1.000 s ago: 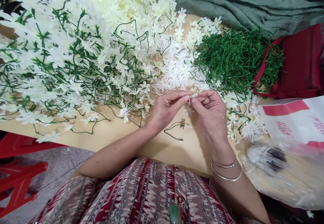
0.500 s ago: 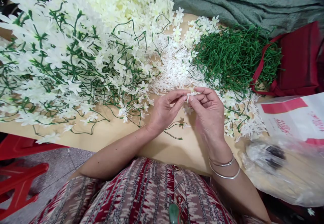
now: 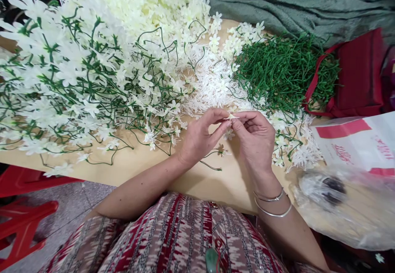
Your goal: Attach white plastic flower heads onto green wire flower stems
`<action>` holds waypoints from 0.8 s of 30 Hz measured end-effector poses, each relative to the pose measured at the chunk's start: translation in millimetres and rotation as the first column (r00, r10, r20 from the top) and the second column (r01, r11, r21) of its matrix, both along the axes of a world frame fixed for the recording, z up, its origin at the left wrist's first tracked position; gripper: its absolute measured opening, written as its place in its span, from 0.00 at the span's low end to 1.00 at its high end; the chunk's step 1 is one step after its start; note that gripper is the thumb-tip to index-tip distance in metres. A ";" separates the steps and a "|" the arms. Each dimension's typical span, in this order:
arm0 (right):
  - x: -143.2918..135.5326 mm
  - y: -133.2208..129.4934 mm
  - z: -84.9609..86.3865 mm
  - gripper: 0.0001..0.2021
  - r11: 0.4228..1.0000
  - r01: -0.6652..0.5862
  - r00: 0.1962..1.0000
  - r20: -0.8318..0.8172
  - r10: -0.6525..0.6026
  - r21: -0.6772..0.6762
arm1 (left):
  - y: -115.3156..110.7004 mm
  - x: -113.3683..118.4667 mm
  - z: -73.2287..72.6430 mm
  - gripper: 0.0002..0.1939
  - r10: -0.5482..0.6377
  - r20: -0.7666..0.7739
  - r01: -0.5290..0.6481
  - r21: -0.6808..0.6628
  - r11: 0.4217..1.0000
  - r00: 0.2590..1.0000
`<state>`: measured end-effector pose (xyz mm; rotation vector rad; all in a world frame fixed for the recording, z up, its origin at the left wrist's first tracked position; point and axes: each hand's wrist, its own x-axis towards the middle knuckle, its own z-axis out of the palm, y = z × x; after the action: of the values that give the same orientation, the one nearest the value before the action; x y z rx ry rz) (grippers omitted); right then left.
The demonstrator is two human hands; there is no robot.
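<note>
Between my fingertips, over the table's near part, is a small white artificial flower piece [image 3: 232, 117]. The thumb and forefinger of my left hand [image 3: 197, 137] pinch it from the left. From the right, the fingers of my right hand [image 3: 257, 139] are closed on it, the rear fingers curled in. Fingertips cover much of the piece, so its exact shape is hard to see. Just below the hands a loose white flower [image 3: 228, 134] and a green plastic stem [image 3: 211, 167] lie on the table [image 3: 185, 186]. White stamen-like strands [image 3: 212, 85] are heaped just beyond.
Finished-looking white flowers on green stems [image 3: 92, 87] pile up on the left, pale petals [image 3: 154, 1] behind. Green stems [image 3: 280, 71], a red bag [image 3: 358, 71], a printed white bag [image 3: 354, 141] and a clear plastic bag [image 3: 348, 207] occupy the right. Red stools [image 3: 24, 223] stand lower left.
The white piece between my fingertips has turned and now lies more sideways. My left fingers have arched a little, and my right hand has shifted slightly. The piles are unchanged.
</note>
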<state>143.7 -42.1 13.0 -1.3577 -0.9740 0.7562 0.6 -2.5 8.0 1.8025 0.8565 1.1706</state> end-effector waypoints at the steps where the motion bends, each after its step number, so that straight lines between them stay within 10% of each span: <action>1: 0.4 0.0 -0.2 0.02 1.000 0.004 1.000 0.030 -0.004 -0.002 | 0.1 -0.2 0.5 0.09 -0.002 0.018 0.002 -0.021 1.000 1.000; 12: 13.4 7.6 -1.1 0.08 0.983 0.099 0.991 0.079 -0.112 0.156 | 5.7 -6.8 24.2 0.07 -0.116 -0.059 0.121 0.095 0.988 0.992; 16: 24.1 8.9 -1.6 0.09 0.970 0.156 0.982 0.076 -0.172 0.187 | -6.0 -24.1 42.4 0.07 -0.473 -0.500 0.591 0.100 0.801 0.726; 20: 28.1 9.9 -1.2 0.10 0.968 0.155 0.985 0.044 -0.166 0.195 | -25.2 -33.8 31.3 0.04 -0.320 -0.788 0.678 0.161 0.718 0.526; 24: 25.5 10.8 -0.7 0.09 0.975 0.146 0.988 0.029 -0.153 0.169 | -30.3 -33.4 14.8 0.07 -0.366 -0.758 0.685 0.144 0.714 0.540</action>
<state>169.2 -31.2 12.3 -1.2892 -0.9349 0.5224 -32.9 -32.8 22.9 2.6989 0.3183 0.2282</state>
